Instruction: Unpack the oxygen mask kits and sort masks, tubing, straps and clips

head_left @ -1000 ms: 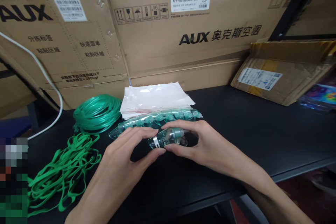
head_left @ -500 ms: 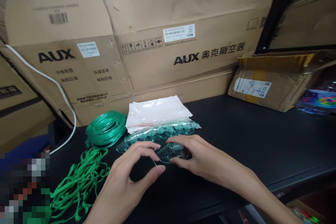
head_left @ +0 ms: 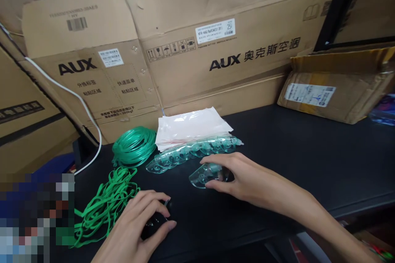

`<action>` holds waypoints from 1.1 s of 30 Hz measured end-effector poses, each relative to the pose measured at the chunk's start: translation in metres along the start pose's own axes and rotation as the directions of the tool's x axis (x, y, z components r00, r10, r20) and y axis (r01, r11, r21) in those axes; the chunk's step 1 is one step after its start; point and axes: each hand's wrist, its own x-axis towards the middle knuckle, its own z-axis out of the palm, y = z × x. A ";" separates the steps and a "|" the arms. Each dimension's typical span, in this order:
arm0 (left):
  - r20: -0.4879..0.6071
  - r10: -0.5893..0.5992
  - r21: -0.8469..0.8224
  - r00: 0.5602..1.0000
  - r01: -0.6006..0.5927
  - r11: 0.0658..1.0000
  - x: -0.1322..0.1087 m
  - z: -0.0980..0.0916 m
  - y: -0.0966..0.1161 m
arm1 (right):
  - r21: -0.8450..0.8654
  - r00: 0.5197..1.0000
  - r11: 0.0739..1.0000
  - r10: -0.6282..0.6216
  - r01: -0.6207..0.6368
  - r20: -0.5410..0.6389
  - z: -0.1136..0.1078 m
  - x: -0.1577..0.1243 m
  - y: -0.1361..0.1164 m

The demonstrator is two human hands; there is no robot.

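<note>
A clear, green-tinted oxygen mask (head_left: 199,176) lies on its side in my right hand (head_left: 230,172), thumb in front and fingers over the top. To the left, my left hand (head_left: 151,218) is low over the black table, fingers curled round a thin silvery strip (head_left: 167,203) that shows at the fingertips. A few small shiny bits (head_left: 153,222) glint beneath that palm; their kind is unclear. Just behind the held mask, several like masks (head_left: 191,152) are nested in a slanting row. Beside my left hand lies a tangle of green elastic straps (head_left: 106,205).
A coil of green tubing (head_left: 135,146) and white flat packets (head_left: 194,127) lie behind on the black table (head_left: 262,139). Large cardboard boxes (head_left: 185,82) wall off the back. A smaller carton (head_left: 314,102) stands back right, and a white cable (head_left: 83,102) hangs at left.
My left hand has moved away from the mask, left and down toward the table. My right hand keeps hold of the mask. The view has shifted slightly.
</note>
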 end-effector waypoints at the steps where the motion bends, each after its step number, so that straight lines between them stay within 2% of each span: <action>1: -0.004 -0.011 -0.001 1.000 0.011 1.000 -0.001 0.000 -0.001 | -0.005 1.000 1.000 -0.010 0.010 -0.006 0.000 0.000 0.000; 7: -0.010 -0.030 0.010 1.000 0.030 1.000 -0.003 0.000 -0.004 | 0.006 0.999 1.000 0.026 -0.026 0.032 -0.001 -0.002 -0.002; 11: -0.054 -0.061 0.027 0.997 0.063 0.998 -0.004 0.004 -0.006 | 0.027 0.997 0.998 0.058 -0.059 0.045 -0.001 -0.003 -0.005; 16: -0.077 0.026 0.100 0.997 -0.018 0.995 -0.004 0.001 -0.013 | 0.044 0.998 0.998 0.044 -0.046 0.048 -0.002 -0.003 -0.004; 20: -0.141 0.099 0.153 0.985 -0.077 0.985 -0.009 -0.003 -0.021 | 0.041 0.997 0.998 0.050 -0.053 0.066 -0.004 -0.003 -0.002; 24: -0.161 0.122 0.177 0.979 -0.093 0.980 -0.015 -0.004 -0.027 | 0.031 0.997 0.999 0.036 -0.039 0.071 -0.002 -0.003 0.000; 29: -0.170 0.107 0.145 0.980 -0.082 0.986 -0.004 -0.007 -0.013 | -0.003 0.997 1.000 -0.024 0.024 0.072 -0.003 -0.005 -0.003; 33: -0.086 0.069 0.008 0.994 -0.069 0.998 0.022 -0.006 0.008 | -0.090 0.987 0.990 -0.120 0.110 -0.110 -0.029 -0.007 0.006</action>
